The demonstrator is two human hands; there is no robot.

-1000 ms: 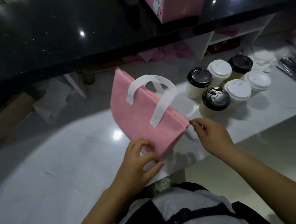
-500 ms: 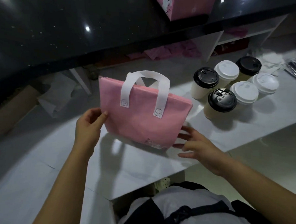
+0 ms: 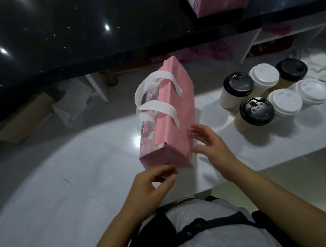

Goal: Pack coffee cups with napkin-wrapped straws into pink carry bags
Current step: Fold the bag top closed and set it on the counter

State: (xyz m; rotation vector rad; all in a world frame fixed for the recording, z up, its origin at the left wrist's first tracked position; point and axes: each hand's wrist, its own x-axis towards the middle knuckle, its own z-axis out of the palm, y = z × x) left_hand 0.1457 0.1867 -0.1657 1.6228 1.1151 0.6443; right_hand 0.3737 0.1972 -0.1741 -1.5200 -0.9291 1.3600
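Pink carry bag (image 3: 173, 111) is squared out into a box on the white counter (image 3: 76, 175), its white handles (image 3: 155, 106) flopped to the left. From the head view, the left hand (image 3: 152, 188) curls at the bag's near end, seemingly steadying it; motion blur hides whether it actually pinches. The right hand (image 3: 212, 145) is spread flat just beside the bag's right wall, likely shaping it. Six lidded coffee cups (image 3: 256, 112) wait to the right, within reach.

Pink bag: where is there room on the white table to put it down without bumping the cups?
The widest bare patch of the white table lies left of the pink bag, toward the near edge. A narrower strip runs between the cups and the table's front edge. It is crowded at the right, where six cups cluster.
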